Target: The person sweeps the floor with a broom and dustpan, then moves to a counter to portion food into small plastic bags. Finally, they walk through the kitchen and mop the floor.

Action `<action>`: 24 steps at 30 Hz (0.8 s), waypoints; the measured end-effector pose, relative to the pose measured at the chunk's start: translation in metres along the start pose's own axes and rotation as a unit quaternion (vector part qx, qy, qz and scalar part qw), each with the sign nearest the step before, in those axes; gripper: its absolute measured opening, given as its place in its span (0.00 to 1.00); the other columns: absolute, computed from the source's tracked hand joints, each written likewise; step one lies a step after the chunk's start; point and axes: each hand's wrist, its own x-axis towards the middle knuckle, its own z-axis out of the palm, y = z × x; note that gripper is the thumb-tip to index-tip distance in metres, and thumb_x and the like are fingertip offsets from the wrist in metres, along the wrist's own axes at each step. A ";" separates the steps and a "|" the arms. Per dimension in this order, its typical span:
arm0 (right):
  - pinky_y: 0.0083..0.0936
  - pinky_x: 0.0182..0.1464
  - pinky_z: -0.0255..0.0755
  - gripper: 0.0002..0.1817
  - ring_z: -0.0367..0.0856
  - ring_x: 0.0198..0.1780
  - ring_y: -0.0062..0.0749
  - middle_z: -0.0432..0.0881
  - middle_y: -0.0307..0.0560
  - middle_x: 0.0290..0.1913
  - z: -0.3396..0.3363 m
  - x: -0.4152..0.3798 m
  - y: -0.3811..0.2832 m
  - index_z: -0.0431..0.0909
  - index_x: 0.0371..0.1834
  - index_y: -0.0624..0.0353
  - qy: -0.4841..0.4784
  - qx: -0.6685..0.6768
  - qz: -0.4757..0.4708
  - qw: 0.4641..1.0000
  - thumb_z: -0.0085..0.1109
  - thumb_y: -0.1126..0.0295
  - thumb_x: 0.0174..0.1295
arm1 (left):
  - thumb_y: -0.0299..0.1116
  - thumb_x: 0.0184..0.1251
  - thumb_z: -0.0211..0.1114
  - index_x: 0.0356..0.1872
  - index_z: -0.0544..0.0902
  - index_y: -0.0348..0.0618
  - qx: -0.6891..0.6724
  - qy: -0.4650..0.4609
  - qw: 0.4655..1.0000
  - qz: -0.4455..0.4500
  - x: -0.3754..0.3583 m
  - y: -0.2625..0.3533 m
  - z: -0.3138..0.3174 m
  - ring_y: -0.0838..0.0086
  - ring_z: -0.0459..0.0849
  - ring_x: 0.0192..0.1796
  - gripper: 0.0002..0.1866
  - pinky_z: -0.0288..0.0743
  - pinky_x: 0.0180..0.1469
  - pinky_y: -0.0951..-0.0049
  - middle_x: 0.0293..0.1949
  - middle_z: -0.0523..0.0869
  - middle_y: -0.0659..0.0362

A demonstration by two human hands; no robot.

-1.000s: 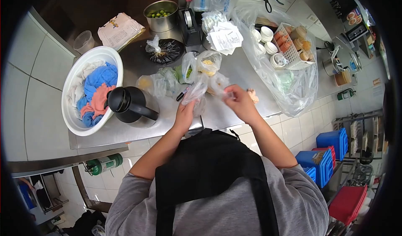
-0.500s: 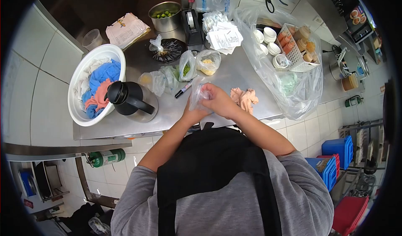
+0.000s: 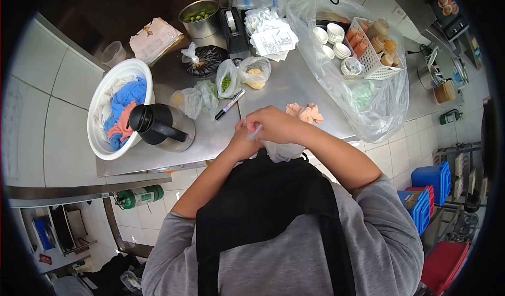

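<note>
Both hands' fingers (image 3: 263, 125) pinch the twisted neck of a thin, crinkly clear plastic bag (image 3: 284, 151).

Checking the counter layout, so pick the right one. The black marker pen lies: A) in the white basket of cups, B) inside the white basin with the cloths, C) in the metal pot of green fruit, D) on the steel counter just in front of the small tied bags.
D: the marker pen lies flat on the steel counter, beside the small tied bags, apart from the basin.
</note>
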 end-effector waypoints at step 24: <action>0.40 0.39 0.73 0.12 0.81 0.31 0.46 0.82 0.59 0.32 0.082 -0.047 0.075 0.80 0.30 0.65 0.140 0.094 -0.010 0.986 0.65 0.65 0.51 | 0.33 0.70 0.53 0.66 0.68 0.37 -0.155 -0.185 0.969 0.051 0.019 0.027 0.012 0.65 0.69 0.68 0.24 0.59 0.70 0.64 0.64 0.73 0.53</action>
